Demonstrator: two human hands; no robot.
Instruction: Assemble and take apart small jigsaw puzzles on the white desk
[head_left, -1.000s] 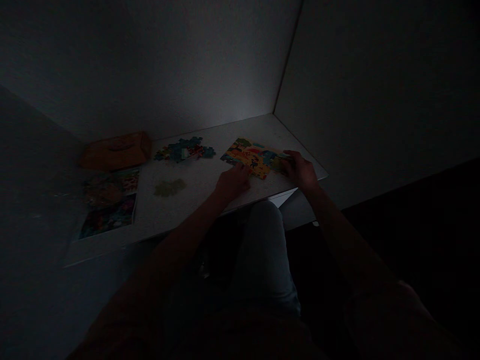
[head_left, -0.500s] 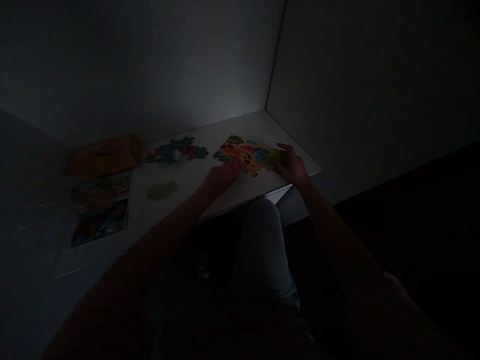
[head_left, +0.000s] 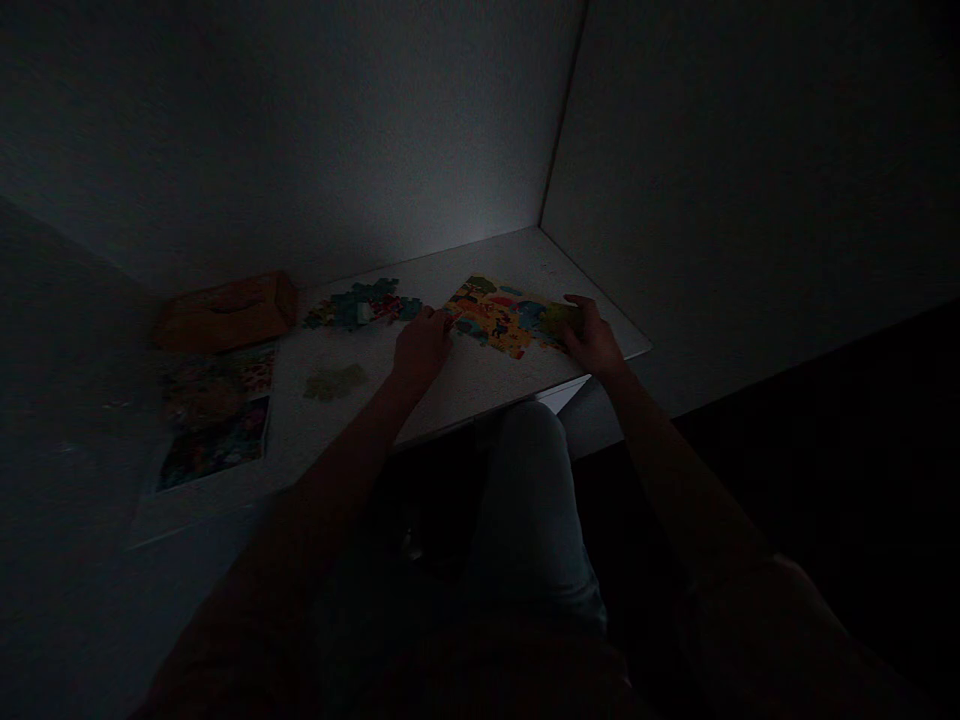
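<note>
A partly joined jigsaw puzzle [head_left: 499,322] with a yellow, colourful picture lies flat on the white table [head_left: 480,385]. My left hand [head_left: 422,348] is at its left edge, fingers bent and drawn together. Whatever those fingertips hold, if anything, is too dark to make out. At the puzzle's right end rests my right hand [head_left: 596,342], thumb and forefinger spread apart against the green part. A heap of loose puzzle pieces [head_left: 364,303], mostly teal and red, lies behind and left of my left hand.
Nearer me lies a small pale green cluster [head_left: 335,382], perhaps puzzle pieces. On the left stand an orange box [head_left: 225,312] and, before it, a sheet with colourful pictures [head_left: 217,440]. Walls bound the table at the back and right. My knee [head_left: 534,430] is by the front edge.
My left hand has drawn back to the left, from over the puzzle's lower side to its left edge. My right hand stays at the right end. The view has shifted slightly.
</note>
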